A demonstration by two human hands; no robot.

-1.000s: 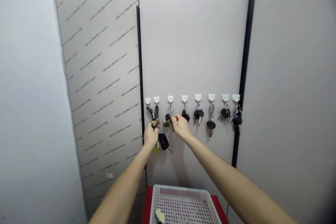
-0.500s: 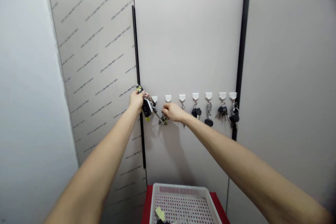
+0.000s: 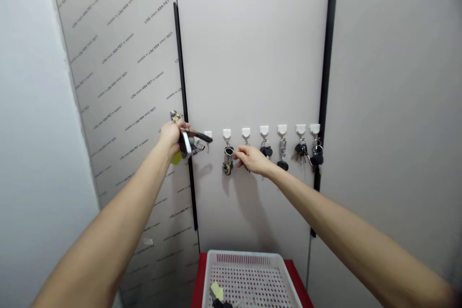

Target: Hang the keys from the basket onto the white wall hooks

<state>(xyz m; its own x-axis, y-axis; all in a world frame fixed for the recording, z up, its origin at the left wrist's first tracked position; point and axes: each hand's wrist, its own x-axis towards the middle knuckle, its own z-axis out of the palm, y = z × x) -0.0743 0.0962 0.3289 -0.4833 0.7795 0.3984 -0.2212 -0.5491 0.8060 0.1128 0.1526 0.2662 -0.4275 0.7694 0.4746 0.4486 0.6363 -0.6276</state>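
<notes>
Seen from above, a grey wall panel (image 3: 252, 57) rises over a white basket (image 3: 249, 253) at 6 o'clock on a red surface (image 3: 199, 279) — seven white hooks (image 3: 264, 130) cross it, the left hand (image 3: 171, 138) has fingers (image 3: 176, 127) curled shut around one key bunch (image 3: 186, 144) at 9 o'clock, and the right hand (image 3: 254, 160) reaches beside the third hook (image 3: 246, 132) — its fingers (image 3: 240, 154) are slightly parted, any hold unclear.

White plastic tray (image 3: 249, 256) on red table (image 3: 198, 279), yellow tag (image 3: 217, 290) and dark key (image 3: 218, 303) inside.
</notes>
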